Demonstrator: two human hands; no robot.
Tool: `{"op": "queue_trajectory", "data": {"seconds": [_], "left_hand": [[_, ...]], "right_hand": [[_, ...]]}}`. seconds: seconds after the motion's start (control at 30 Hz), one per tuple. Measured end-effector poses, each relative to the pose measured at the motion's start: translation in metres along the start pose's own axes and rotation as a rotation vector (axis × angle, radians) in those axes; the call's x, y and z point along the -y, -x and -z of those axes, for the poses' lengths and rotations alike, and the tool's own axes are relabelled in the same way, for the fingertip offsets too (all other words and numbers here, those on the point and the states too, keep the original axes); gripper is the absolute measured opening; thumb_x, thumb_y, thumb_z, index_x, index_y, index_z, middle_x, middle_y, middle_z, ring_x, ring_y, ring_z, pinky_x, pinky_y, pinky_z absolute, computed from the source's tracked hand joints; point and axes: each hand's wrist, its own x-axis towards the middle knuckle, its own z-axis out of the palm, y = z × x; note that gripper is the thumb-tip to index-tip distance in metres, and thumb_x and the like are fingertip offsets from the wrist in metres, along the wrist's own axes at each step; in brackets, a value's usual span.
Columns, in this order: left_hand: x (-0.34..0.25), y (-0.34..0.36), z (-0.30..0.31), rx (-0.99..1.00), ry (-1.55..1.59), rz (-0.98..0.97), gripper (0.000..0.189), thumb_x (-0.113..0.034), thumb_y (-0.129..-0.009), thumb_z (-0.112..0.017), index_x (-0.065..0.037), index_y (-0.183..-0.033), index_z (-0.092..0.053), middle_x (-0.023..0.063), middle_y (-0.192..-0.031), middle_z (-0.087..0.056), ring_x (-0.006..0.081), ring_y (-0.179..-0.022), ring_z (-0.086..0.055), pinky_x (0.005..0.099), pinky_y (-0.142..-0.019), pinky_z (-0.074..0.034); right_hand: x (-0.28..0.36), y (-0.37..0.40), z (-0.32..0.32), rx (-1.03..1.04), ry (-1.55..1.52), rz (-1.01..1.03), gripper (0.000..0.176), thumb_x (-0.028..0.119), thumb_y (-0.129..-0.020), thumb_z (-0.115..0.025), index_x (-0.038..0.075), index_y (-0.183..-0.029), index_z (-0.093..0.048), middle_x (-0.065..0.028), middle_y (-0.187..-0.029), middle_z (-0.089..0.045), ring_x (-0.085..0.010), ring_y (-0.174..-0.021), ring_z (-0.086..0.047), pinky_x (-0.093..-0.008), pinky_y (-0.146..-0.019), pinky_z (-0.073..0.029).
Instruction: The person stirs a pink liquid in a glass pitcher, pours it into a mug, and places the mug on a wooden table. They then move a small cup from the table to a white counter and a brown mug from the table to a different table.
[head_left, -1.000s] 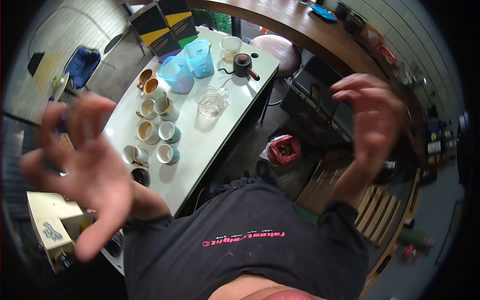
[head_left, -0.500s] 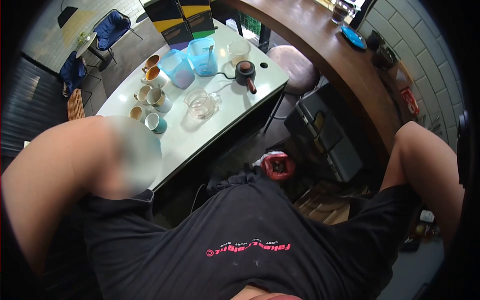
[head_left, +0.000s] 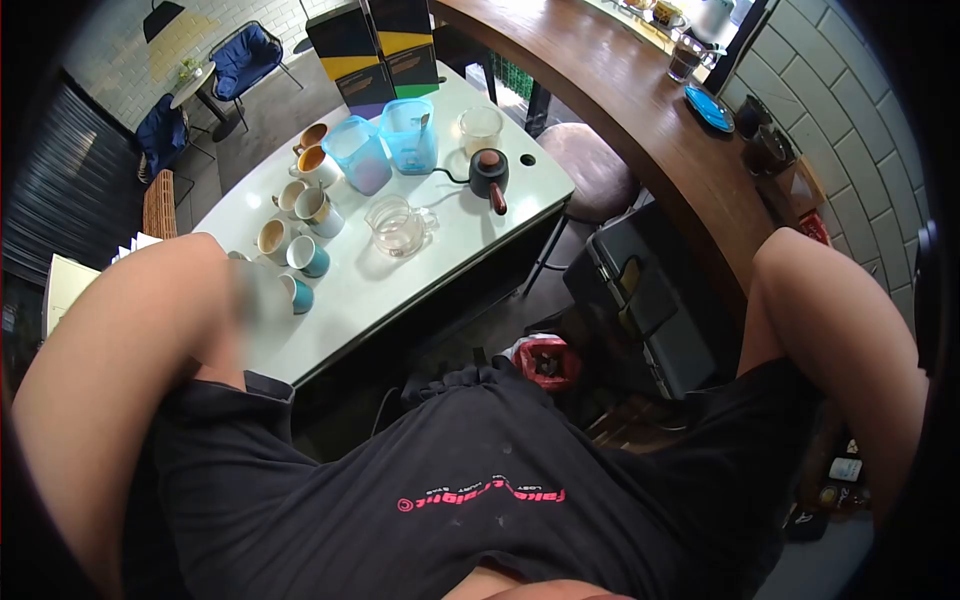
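Both of my hands are out of view; only my bent left arm (head_left: 130, 350) and right arm (head_left: 845, 340) show, elbows pointing forward. Beside my left elbow is a white table (head_left: 370, 285) with several mugs. Closest to that elbow stand a teal cup (head_left: 299, 294), partly hidden by a blurred patch, and another teal cup (head_left: 313, 260). A clear glass jug (head_left: 397, 232) stands farther in. Behind it are two blue translucent plastic containers (head_left: 360, 160), one with a utensil inside. A dark round pot with a wooden handle (head_left: 489, 178) sits at the right.
A curved wooden counter (head_left: 640, 120) runs along the right, bearing a blue dish (head_left: 708, 108) and a glass of dark liquid (head_left: 684, 62). Under it stand a round stool (head_left: 583, 165) and a grey case (head_left: 650, 290). A red-lined bin (head_left: 548, 362) is on the floor. Black boxes (head_left: 345, 60) stand at the back.
The view has shifted slightly, so the table sits a little lower. A second teal cup has come into sight beside my left elbow. Both arms remain bent; nothing on the table has moved.
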Motion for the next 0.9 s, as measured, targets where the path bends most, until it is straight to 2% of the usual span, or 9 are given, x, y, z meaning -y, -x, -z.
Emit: {"op": "queue_trajectory", "data": {"seconds": [0.53,0.9], "left_hand": [[0.016,0.011,0.000,-0.014,-0.005,-0.027,0.075,-0.071,-0.088,-0.041,-0.019,-0.143,-0.042,0.0207,-0.148,-0.038,0.0464,-0.123,-0.046,0.0574,-0.108,-0.031],[0.004,0.014,-0.015,-0.007,-0.055,-0.080,0.071,-0.069,-0.090,-0.039,-0.020,-0.141,-0.044,0.0185,-0.147,-0.041,0.0441,-0.122,-0.047,0.0570,-0.107,-0.031]], "right_hand": [[-0.004,0.009,0.001,-0.018,0.026,0.035,0.063,0.063,-0.097,-0.039,0.017,-0.138,-0.044,-0.0224,-0.122,-0.049,-0.0340,-0.115,-0.049,-0.0493,-0.099,-0.038],[-0.013,0.019,0.011,-0.042,-0.034,0.116,0.060,0.063,-0.097,-0.039,0.021,-0.139,-0.044,-0.0185,-0.120,-0.050,-0.0305,-0.115,-0.049,-0.0474,-0.100,-0.037]]}}
